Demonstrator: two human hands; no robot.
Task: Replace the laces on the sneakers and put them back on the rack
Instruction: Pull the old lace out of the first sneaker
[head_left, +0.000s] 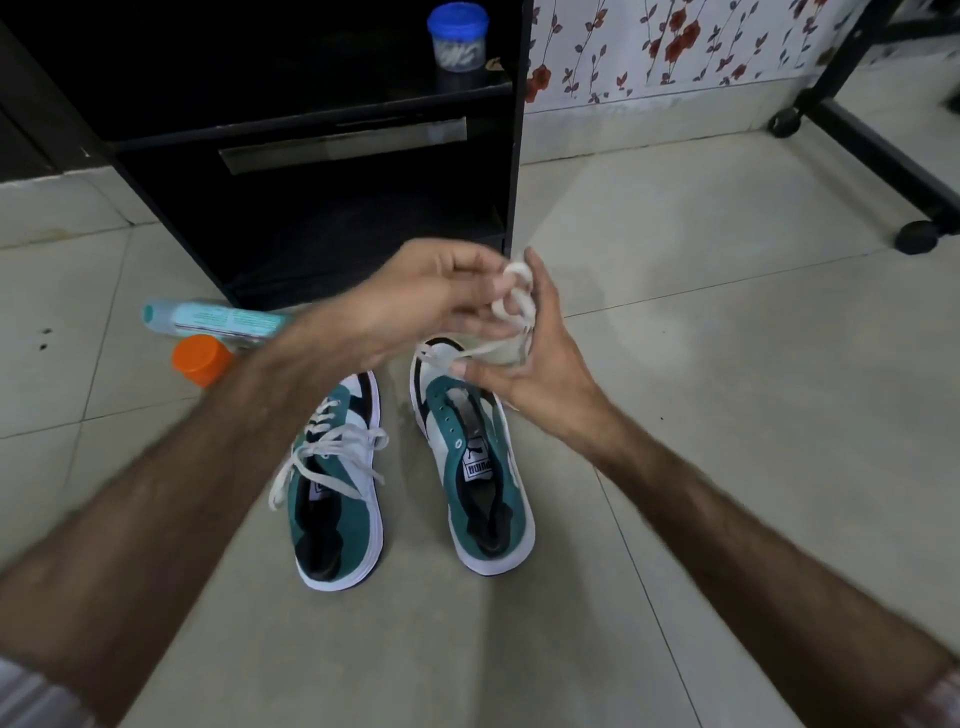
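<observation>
Two teal, white and black sneakers stand side by side on the tiled floor, toes pointing away from me. The left sneaker (337, 483) is laced with a white lace tied loosely. The right sneaker (475, 462) has bare upper eyelets, and a white lace (511, 306) runs from its toe end up into my hands. My left hand (415, 306) and my right hand (535, 358) meet above the right sneaker's toe, both pinching the bunched, looped lace. The black rack (363, 156) stands just beyond the shoes.
A teal-and-white bottle (218, 319) lies on the floor left of the shoes, beside an orange-capped container (200, 358). A blue-lidded jar (457, 36) sits on the rack's upper shelf. A black wheeled frame (883, 145) stands at the right, by a floral-papered wall.
</observation>
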